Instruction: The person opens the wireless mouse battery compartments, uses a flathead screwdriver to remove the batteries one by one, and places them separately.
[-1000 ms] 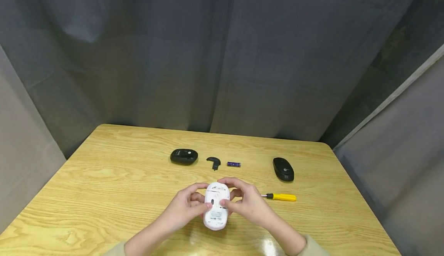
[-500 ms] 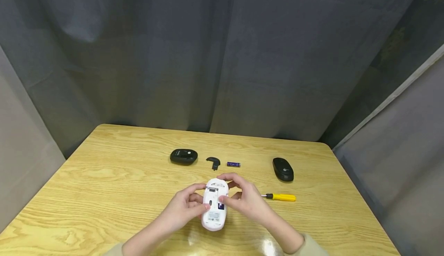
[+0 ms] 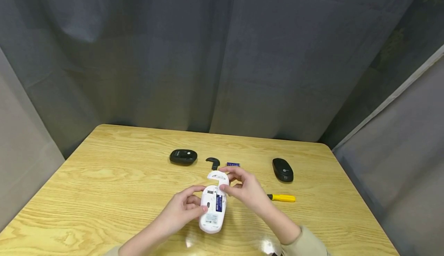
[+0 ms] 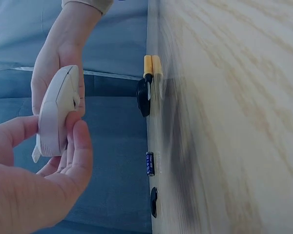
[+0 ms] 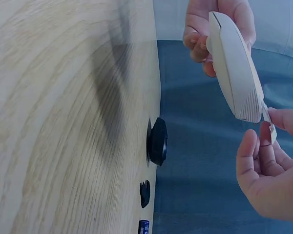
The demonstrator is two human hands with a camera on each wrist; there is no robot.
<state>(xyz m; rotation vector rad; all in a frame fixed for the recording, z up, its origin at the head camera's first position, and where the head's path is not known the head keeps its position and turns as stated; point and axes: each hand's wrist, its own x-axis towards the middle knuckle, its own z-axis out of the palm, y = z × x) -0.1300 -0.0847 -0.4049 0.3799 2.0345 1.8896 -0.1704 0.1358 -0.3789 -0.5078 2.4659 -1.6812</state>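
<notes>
My left hand (image 3: 187,208) grips a white computer mouse (image 3: 212,221), underside up, with the thumb on its bottom face. A blue battery (image 3: 219,203) lies in the mouse's slot, bare to view. My right hand (image 3: 244,188) pinches the white battery cover (image 3: 222,179), a curved end piece with a narrow tongue, just beyond the mouse's far end. The tongue overlaps the mouse body in the head view. In the right wrist view the cover (image 5: 271,127) sticks out past the ribbed end of the mouse (image 5: 234,68). Both hands are raised above the tabletop.
On the wooden table (image 3: 104,179) lie a black mouse (image 3: 183,156) at back left and another black mouse (image 3: 283,170) at right. Between them are a black cover (image 3: 213,162) and a loose battery (image 3: 233,164). A yellow-handled screwdriver (image 3: 282,198) lies right of my right hand.
My right hand has slid the white cover away from me off the mouse, baring the battery. My left hand has drawn the mouse slightly left and nearer.
</notes>
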